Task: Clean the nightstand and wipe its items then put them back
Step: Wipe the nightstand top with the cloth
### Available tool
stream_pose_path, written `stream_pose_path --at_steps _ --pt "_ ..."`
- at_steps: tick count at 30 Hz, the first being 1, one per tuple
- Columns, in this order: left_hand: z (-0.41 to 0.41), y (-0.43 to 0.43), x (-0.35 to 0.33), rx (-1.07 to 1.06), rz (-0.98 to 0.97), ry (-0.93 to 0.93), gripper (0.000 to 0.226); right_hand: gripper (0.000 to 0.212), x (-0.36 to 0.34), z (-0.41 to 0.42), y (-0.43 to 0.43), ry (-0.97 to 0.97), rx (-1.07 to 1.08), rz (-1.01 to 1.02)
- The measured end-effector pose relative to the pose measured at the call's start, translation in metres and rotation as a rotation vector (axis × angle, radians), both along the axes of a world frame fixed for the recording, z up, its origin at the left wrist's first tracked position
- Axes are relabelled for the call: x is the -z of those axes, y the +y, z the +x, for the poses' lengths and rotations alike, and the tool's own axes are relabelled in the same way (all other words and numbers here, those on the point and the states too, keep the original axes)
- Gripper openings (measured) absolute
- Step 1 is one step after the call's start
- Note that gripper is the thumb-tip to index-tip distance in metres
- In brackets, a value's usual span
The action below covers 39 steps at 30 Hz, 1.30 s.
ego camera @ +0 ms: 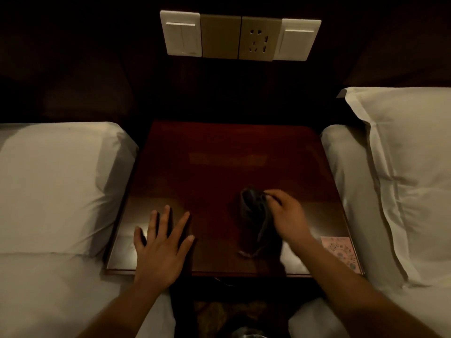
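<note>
our left hand point(161, 250) lies flat with fingers spread to steady us on the nightstand point(219, 152), while our right hand point(288, 215) grips the dark cloth point(253, 211) to wipe.

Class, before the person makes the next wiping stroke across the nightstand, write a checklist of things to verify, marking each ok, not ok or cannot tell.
1. Cloth gripped by right hand: ok.
2. Left hand flat on nightstand, fingers spread: ok.
3. Far half of the top free of items: ok.
4. Pink card at the near right corner out of the way: not ok.
5. Surface already clean: cannot tell, too dim.
</note>
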<state>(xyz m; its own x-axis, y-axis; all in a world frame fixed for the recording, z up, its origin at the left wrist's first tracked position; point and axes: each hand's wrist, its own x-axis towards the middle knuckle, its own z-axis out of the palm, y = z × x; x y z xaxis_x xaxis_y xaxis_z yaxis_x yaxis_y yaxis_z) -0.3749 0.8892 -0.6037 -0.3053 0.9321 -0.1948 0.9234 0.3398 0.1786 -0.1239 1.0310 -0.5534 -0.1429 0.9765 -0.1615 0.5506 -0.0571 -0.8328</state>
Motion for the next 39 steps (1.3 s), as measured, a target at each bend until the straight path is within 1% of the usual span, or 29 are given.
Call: stream_pose_path --at_steps 1,3,4,5,7,9,10,12,14,16,18,19,22,24,27,29,30,31,33,34,35,36,39 --pt "0.001 -0.001 0.001 0.003 0.013 0.011 0.067 0.026 -0.001 0.009 0.009 -0.040 0.015 -0.057" --pt "0.001 -0.001 0.002 0.011 0.018 0.043 0.068 0.037 0.004 0.022 0.014 -0.053 0.048 -0.068" --pt "0.002 -0.002 0.003 0.015 0.013 0.054 0.068 0.043 0.005 0.023 0.012 -0.056 0.039 -0.030" --pt "0.002 -0.002 0.004 0.017 0.010 0.057 0.067 0.047 0.009 0.021 0.006 -0.114 -0.020 0.045" --pt "0.001 -0.002 0.004 0.014 0.011 0.043 0.067 0.059 0.020 0.016 -0.011 -0.417 -0.217 0.217" --pt "0.000 -0.001 0.006 0.012 0.007 0.031 0.067 0.073 0.032 0.014 -0.022 -0.716 -0.349 0.300" --pt "0.000 -0.001 0.006 0.015 0.002 0.034 0.067 0.078 0.036 0.017 -0.024 -0.804 -0.370 0.299" --pt "-0.002 -0.001 0.008 0.026 -0.010 0.048 0.066 0.083 0.044 0.023 -0.018 -0.880 -0.383 0.294" --pt "-0.002 -0.002 0.010 0.034 -0.004 0.040 0.065 0.081 0.049 0.020 -0.009 -0.904 -0.370 0.293" --pt "-0.001 -0.001 0.010 0.031 0.014 0.011 0.063 0.075 0.051 0.003 -0.002 -0.879 -0.283 0.271" --pt "-0.003 0.000 0.008 0.020 0.022 -0.061 0.060 0.069 0.051 -0.024 -0.007 -0.859 -0.236 0.281" --pt "-0.006 0.000 0.006 0.002 0.034 -0.120 0.059 0.066 0.052 -0.036 -0.013 -0.853 -0.267 0.305" --pt "-0.019 -0.001 -0.006 -0.055 0.097 -0.317 0.051 0.064 0.056 -0.064 -0.046 -0.814 -0.449 0.396" --pt "-0.026 -0.006 -0.017 -0.062 0.139 -0.414 0.047 0.065 0.061 -0.075 -0.070 -0.786 -0.558 0.407" --pt "-0.036 -0.026 -0.031 -0.099 0.209 -0.497 0.042 0.064 0.059 -0.080 -0.081 -0.770 -0.751 0.470" --pt "-0.043 -0.048 -0.038 -0.146 0.237 -0.519 0.040 0.063 0.052 -0.081 -0.062 -0.784 -0.858 0.552" --pt "-0.046 -0.058 -0.041 -0.169 0.254 -0.529 0.038 0.064 0.049 -0.083 -0.047 -0.793 -0.842 0.587" --pt "-0.050 -0.068 -0.042 -0.193 0.280 -0.545 0.036 0.063 0.047 -0.088 -0.031 -0.794 -0.756 0.565" --pt "-0.056 -0.088 -0.044 -0.249 0.331 -0.567 0.031 0.060 0.042 -0.107 -0.015 -0.781 -0.485 0.382" --pt "-0.060 -0.099 -0.044 -0.276 0.348 -0.567 0.029 0.058 0.041 -0.120 -0.019 -0.756 -0.380 0.322" --pt "-0.064 -0.110 -0.044 -0.297 0.363 -0.561 0.027 0.057 0.043 -0.134 -0.030 -0.733 -0.342 0.325" --pt "-0.067 -0.121 -0.044 -0.312 0.375 -0.551 0.027 0.058 0.044 -0.145 -0.046 -0.718 -0.372 0.369" --pt "-0.077 -0.149 -0.042 -0.380 0.342 -0.533 0.031 0.059 0.047 -0.162 -0.097 -0.728 -0.571 0.473"
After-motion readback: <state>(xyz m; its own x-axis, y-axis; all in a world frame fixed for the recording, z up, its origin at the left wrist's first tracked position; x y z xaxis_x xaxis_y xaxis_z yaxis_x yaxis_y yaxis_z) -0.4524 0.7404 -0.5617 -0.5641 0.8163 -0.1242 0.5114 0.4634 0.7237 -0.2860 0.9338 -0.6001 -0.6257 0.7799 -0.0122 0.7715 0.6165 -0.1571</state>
